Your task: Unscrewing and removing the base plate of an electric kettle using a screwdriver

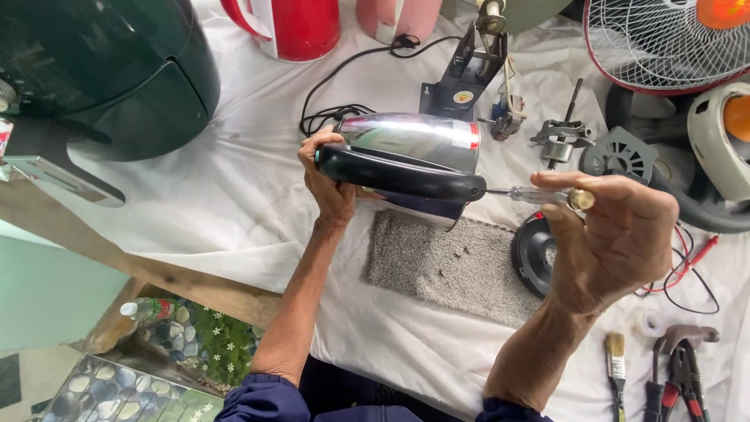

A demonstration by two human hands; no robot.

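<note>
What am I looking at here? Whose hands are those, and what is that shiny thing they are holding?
The picture comes from a camera worn on a person's head, looking down, so the two hands are that person's own. The left hand holds a shiny metal kettle on its side by its black handle. The right hand holds a screwdriver with its tip at the handle's end. Under the kettle is a white cloth with a grey mat on it. Around them lie a black round base, a small brush, pliers, a fan and a red jug.
</note>
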